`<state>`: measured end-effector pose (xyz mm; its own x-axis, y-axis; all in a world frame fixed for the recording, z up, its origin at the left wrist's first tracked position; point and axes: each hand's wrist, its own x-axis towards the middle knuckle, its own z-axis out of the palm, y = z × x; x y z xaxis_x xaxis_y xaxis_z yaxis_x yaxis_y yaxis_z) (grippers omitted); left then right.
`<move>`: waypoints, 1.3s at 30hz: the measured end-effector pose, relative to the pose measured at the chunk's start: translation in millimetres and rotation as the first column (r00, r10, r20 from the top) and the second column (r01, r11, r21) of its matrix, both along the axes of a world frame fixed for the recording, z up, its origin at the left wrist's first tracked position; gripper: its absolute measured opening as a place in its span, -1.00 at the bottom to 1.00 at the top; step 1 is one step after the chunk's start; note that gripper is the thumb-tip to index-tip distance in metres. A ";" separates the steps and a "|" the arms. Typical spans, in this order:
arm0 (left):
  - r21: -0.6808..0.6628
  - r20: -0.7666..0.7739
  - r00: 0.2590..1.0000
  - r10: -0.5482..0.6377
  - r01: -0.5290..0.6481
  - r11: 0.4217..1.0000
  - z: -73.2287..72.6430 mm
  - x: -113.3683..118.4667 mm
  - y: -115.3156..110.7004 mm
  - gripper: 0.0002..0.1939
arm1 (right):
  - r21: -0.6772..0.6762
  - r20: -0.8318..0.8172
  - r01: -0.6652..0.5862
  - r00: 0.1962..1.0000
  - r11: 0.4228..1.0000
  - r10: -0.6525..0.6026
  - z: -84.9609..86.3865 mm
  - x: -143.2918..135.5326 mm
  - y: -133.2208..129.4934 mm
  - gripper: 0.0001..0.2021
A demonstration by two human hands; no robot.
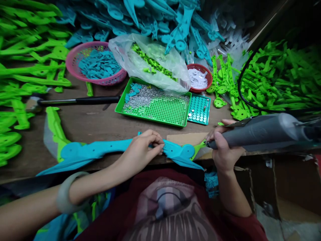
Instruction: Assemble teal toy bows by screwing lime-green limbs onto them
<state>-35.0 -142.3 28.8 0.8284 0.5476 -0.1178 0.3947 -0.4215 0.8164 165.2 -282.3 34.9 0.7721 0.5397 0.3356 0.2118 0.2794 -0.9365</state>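
**Ana:** Nearest us, a dark red shirt (175, 207) fills the bottom edge, and both bare forearms reach up from it to the table (100, 120). On the wrist at eight o'clock sits a pale bangle (65, 191).

**Ben:** Left hand (140, 150) is down on the long blue plastic piece (100, 149), fingers (156, 142) pinched narrow on its middle. That piece lies flat along the near edge of the table, running from nine o'clock towards three.

**Ana:** Right hand (223, 147) is wrapped tight round a grey power screwdriver (260, 132), its tip touching the small green part (198, 147) at the blue piece's right end.

**Ben:** Up at twelve o'clock, a green tray (160, 108) carries silver screws, with a small teal tray (200, 109) just beside it. A clear plastic bag (150, 60) of green bits slumps over the tray's far edge.

**Ana:** Pink basket (96, 63) of blue chips at eleven, red basket (199, 77) at one. A black-handled tool (80, 100) lies at ten o'clock. Green parts (276, 77) are heaped at two.
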 end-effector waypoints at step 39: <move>0.831 0.162 0.987 -0.012 -0.130 0.541 -43.9 -13.5 -63.9 -0.63 | -0.027 0.224 -0.244 0.944 0.969 0.244 -30.6 3.8 215.5 -0.64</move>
<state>-48.5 -206.2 -15.1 0.7575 0.3853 0.5269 0.3647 -0.9193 0.1479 169.0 -66.8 4.3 0.5216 0.7015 0.4857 0.3413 0.3502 -0.8723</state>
